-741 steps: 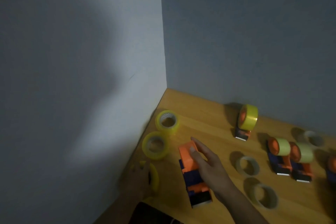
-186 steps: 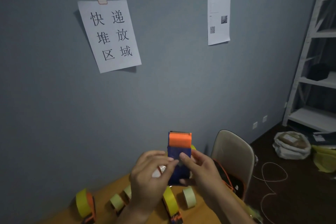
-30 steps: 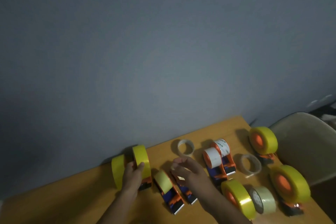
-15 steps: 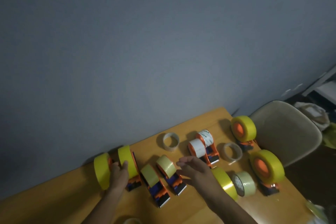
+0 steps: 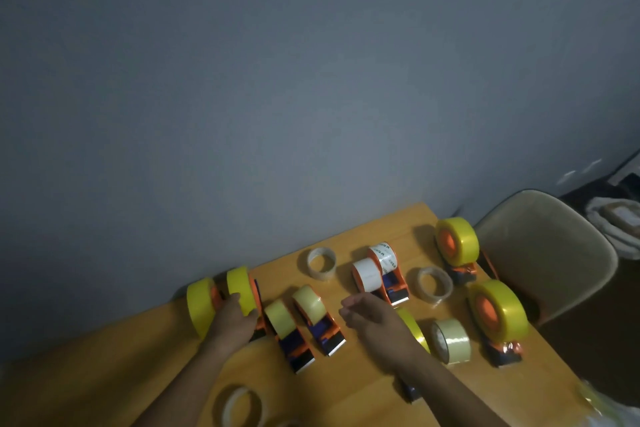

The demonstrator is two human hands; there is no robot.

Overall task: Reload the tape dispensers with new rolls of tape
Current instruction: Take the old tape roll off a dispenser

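Several orange-and-blue tape dispensers loaded with rolls stand on the wooden table (image 5: 138, 350). My left hand (image 5: 232, 319) grips a dispenser carrying a bright yellow roll (image 5: 239, 288) near the wall; another yellow roll (image 5: 199, 305) stands just left of it. My right hand (image 5: 374, 319) hovers with fingers relaxed and holds nothing, just right of two dispensers with pale yellow rolls (image 5: 280, 319) (image 5: 311, 303). Behind my right wrist a yellow-roll dispenser (image 5: 412, 329) is partly hidden. Two white-roll dispensers (image 5: 367, 274) (image 5: 384, 255) stand further back.
Loose pale rolls lie flat on the table (image 5: 321, 263) (image 5: 434, 284) (image 5: 240, 407), and one (image 5: 450, 340) stands on edge. Two big yellow rolls on dispensers (image 5: 457, 239) (image 5: 498, 308) stand at the right edge. A beige chair (image 5: 554, 253) is beside the table. The grey wall is close behind.
The view has shifted a little. My left hand stays on the yellow-roll dispenser by the wall. My right hand stays hovering right of the pale-roll dispensers.
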